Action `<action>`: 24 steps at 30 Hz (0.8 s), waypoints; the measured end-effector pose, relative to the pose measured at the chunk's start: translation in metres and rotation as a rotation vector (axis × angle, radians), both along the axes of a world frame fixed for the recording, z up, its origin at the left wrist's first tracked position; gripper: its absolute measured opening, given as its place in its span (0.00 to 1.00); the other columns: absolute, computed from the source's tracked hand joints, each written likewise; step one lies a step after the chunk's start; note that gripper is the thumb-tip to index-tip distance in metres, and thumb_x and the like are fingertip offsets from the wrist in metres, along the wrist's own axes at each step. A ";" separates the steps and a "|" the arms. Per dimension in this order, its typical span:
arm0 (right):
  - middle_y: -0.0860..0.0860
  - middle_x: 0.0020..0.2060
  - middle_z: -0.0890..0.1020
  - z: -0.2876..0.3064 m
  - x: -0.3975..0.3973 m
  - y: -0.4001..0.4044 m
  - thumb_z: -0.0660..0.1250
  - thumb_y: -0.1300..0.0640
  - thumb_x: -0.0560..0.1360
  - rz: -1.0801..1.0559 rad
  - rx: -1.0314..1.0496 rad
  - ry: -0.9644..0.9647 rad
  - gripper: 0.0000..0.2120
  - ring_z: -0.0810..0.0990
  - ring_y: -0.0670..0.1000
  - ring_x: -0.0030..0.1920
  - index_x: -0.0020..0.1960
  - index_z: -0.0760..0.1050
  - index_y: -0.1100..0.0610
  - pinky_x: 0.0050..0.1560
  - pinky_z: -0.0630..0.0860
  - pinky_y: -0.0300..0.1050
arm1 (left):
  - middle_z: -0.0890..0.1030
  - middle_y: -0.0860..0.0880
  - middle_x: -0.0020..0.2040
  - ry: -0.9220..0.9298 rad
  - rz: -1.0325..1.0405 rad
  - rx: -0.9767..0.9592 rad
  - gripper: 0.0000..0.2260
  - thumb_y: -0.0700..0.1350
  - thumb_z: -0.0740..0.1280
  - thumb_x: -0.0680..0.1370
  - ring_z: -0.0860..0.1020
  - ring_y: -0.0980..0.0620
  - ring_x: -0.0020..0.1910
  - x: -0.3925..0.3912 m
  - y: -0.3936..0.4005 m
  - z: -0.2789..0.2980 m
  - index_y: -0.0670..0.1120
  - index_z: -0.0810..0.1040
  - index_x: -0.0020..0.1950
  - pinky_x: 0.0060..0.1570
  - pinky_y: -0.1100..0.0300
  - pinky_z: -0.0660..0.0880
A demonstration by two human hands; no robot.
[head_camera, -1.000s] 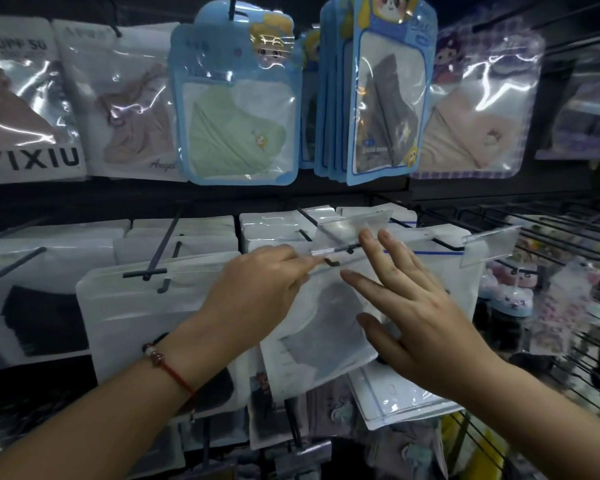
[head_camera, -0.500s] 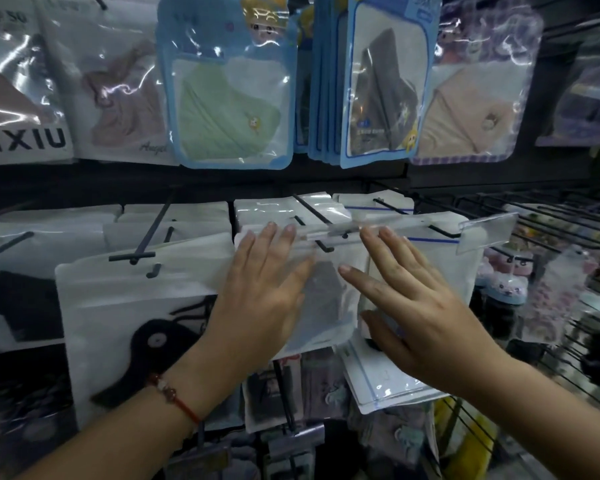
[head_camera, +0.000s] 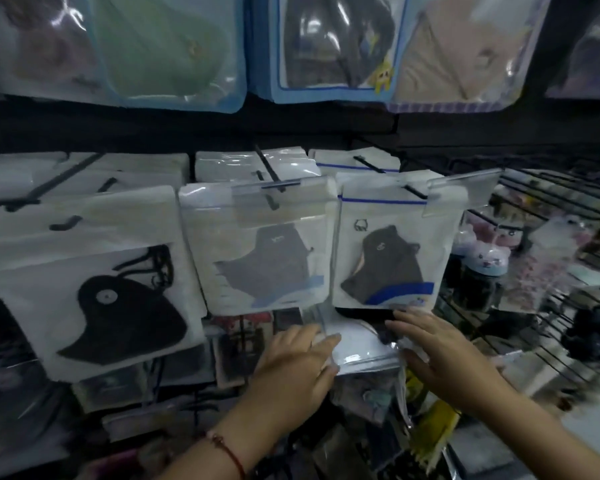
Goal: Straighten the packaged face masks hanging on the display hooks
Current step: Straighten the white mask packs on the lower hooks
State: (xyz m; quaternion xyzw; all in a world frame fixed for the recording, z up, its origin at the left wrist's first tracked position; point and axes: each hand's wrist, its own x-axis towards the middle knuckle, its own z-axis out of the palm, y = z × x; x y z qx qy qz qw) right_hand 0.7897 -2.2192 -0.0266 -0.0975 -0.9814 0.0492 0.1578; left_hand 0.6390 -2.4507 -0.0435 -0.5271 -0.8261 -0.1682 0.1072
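Both hands, left hand (head_camera: 293, 367) and right hand (head_camera: 451, 355), fingers released, flank clear mask pouch (head_camera: 364, 351) on lower row; next: square it on its hook.

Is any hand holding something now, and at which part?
Neither hand grips anything. The left hand and right hand lie with straight fingers against the side edges of a clear packet in the lower row.

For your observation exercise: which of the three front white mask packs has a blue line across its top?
The right-hand pack; the other two lack that line.
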 end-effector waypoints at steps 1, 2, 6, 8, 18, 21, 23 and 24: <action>0.45 0.71 0.71 -0.006 0.002 0.008 0.69 0.50 0.75 -0.016 -0.022 -0.012 0.25 0.67 0.50 0.73 0.71 0.70 0.46 0.73 0.64 0.50 | 0.76 0.50 0.66 -0.051 0.007 -0.039 0.25 0.61 0.55 0.76 0.75 0.47 0.62 0.001 0.009 -0.001 0.55 0.75 0.70 0.61 0.54 0.72; 0.47 0.72 0.69 -0.011 0.003 0.015 0.69 0.50 0.75 -0.019 -0.036 -0.012 0.25 0.65 0.51 0.74 0.72 0.70 0.47 0.73 0.63 0.52 | 0.73 0.49 0.70 -0.099 0.015 -0.083 0.28 0.62 0.52 0.76 0.72 0.46 0.66 0.002 0.018 -0.003 0.55 0.73 0.72 0.66 0.54 0.68; 0.43 0.75 0.60 -0.018 0.007 0.030 0.66 0.45 0.78 -0.018 -0.124 -0.061 0.28 0.55 0.47 0.77 0.76 0.63 0.46 0.75 0.54 0.45 | 0.71 0.49 0.71 -0.206 0.041 -0.129 0.32 0.67 0.52 0.74 0.69 0.47 0.70 0.002 0.042 -0.009 0.56 0.72 0.73 0.68 0.56 0.66; 0.40 0.76 0.57 -0.020 0.007 0.035 0.66 0.43 0.78 -0.005 -0.152 -0.094 0.29 0.53 0.44 0.76 0.76 0.61 0.44 0.75 0.54 0.44 | 0.72 0.53 0.69 -0.270 0.049 -0.099 0.28 0.65 0.62 0.75 0.68 0.51 0.69 0.001 0.049 -0.005 0.55 0.73 0.72 0.64 0.66 0.61; 0.44 0.74 0.66 -0.038 0.009 0.043 0.67 0.44 0.76 0.047 -0.196 0.031 0.26 0.61 0.48 0.75 0.73 0.68 0.46 0.72 0.57 0.43 | 0.77 0.52 0.63 -0.100 -0.012 -0.245 0.19 0.57 0.61 0.81 0.76 0.51 0.61 -0.005 0.052 0.005 0.51 0.76 0.69 0.57 0.55 0.74; 0.44 0.74 0.65 -0.038 0.011 0.042 0.68 0.47 0.76 0.072 -0.242 0.045 0.27 0.58 0.45 0.75 0.74 0.67 0.47 0.74 0.57 0.45 | 0.84 0.47 0.52 0.186 -0.082 -0.174 0.19 0.53 0.57 0.80 0.83 0.46 0.44 -0.001 0.049 -0.005 0.45 0.82 0.59 0.33 0.54 0.79; 0.44 0.75 0.64 -0.036 0.013 0.040 0.69 0.48 0.76 0.087 -0.261 0.059 0.28 0.54 0.42 0.75 0.74 0.66 0.47 0.74 0.54 0.43 | 0.85 0.46 0.47 0.309 -0.115 -0.117 0.15 0.49 0.59 0.79 0.83 0.46 0.39 0.000 0.047 -0.012 0.44 0.83 0.55 0.26 0.55 0.78; 0.44 0.75 0.64 -0.036 0.015 0.038 0.69 0.48 0.76 0.093 -0.255 0.067 0.29 0.54 0.42 0.75 0.75 0.65 0.47 0.74 0.53 0.43 | 0.84 0.47 0.45 0.357 -0.120 -0.095 0.12 0.47 0.61 0.79 0.83 0.47 0.37 0.001 0.045 -0.014 0.44 0.82 0.53 0.25 0.54 0.77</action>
